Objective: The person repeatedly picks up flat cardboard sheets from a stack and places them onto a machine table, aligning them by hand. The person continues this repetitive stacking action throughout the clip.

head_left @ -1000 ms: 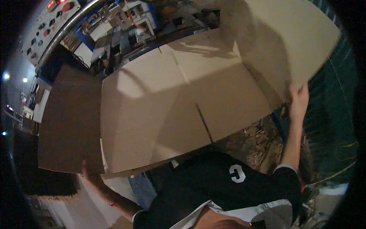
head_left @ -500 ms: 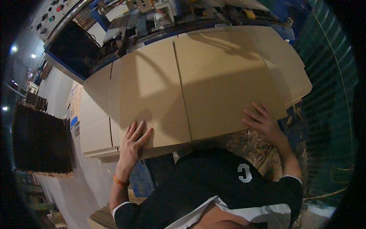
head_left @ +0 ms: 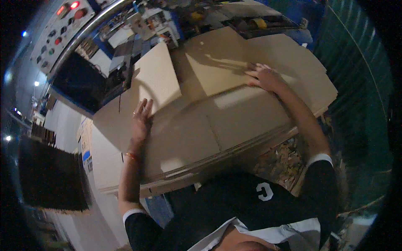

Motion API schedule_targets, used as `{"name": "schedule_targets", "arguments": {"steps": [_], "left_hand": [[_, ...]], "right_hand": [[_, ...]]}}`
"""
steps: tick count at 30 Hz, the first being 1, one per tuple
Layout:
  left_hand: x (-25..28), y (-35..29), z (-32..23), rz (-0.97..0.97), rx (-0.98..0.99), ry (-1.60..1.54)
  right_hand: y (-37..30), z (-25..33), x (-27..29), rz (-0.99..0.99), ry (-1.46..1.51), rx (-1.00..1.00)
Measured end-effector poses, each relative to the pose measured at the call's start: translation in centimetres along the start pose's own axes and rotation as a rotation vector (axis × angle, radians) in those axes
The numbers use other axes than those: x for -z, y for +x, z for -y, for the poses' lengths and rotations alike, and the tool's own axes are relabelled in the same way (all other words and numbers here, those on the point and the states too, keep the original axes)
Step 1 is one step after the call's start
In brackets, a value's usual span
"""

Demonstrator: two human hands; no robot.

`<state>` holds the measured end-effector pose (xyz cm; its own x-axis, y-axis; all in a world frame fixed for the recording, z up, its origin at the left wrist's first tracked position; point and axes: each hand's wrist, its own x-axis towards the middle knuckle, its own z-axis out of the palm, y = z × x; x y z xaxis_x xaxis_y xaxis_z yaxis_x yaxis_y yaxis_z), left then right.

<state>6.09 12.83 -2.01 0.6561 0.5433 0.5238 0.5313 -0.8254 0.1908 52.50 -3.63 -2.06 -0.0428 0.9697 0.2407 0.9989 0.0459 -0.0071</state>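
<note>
Relative to half a second earlier, the cardboard sheet point(head_left: 220, 56) has been displaced forward. At that time it was laid flat across the stack point(head_left: 184, 144), with both hands placed near its front edge. Now the near edge is set well back, and the front part of the stack is exposed. The left panel point(head_left: 155, 77) is tilted upward, its lit face turned toward the camera. From this it is judged that the sheet is being handled separately from the layers beneath and is not settled in line with them.

The sheet is located on the far part of the stack, in front of the machine point(head_left: 180, 29). The left hand point(head_left: 141, 122) is positioned at the near corner of the left panel, fingers extended. The right hand point(head_left: 266, 78) is positioned at the right end of the sheet, fingers spread. Neither grip is clenched; whether the edge is pinched by the thumbs cannot be told.

The sheet is plain tan board. Its right portion is lit unevenly and crossed by shadow. A darker band is seen between the two portions; whether it is a fold or a gap cannot be determined. Creases and layered edges are shown by the stack.
</note>
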Motion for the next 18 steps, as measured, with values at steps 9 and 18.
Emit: {"name": "schedule_targets", "arguments": {"steps": [9, 18], "left_hand": [[1.6, 1.2, 3.8, -0.126, 0.075, 0.300], [8.5, -22.4, 8.0, -0.531, 1.185, 0.687]], "right_hand": [[-0.4, 1.5, 0.4, -0.286, 0.044, -0.453], [-17.4, -1.8, -2.3, -0.521, 0.067, -1.320]]}}
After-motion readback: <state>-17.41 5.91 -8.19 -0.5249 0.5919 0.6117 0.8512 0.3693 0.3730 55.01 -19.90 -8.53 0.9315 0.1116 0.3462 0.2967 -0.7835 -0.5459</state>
